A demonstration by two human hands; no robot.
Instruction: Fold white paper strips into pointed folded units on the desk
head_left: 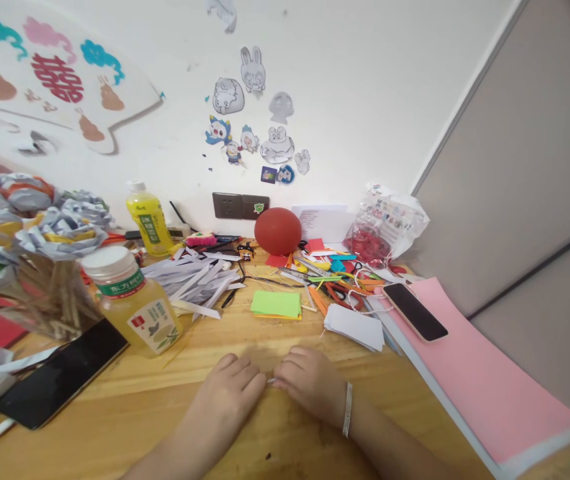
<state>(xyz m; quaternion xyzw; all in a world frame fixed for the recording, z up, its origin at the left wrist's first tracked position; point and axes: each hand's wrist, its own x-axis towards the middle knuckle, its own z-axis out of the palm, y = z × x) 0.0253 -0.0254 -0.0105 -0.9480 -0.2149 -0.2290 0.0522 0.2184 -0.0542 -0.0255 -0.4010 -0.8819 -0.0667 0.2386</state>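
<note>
My left hand and my right hand rest close together on the near part of the wooden table, backs up and fingers curled down. Between their fingertips a tiny thin pale piece shows; most of it is hidden, so its kind is unclear. Both hands are closed around that spot. A silvery bracelet circles my right wrist. Just beyond the hands lie a stack of green paper slips and, to the right, a stack of white paper slips.
Left stand a drink bottle, a yellow bottle and paper flowers, near a black phone. Behind are paper strips, a red balloon and scissors. Another phone lies on pink paper.
</note>
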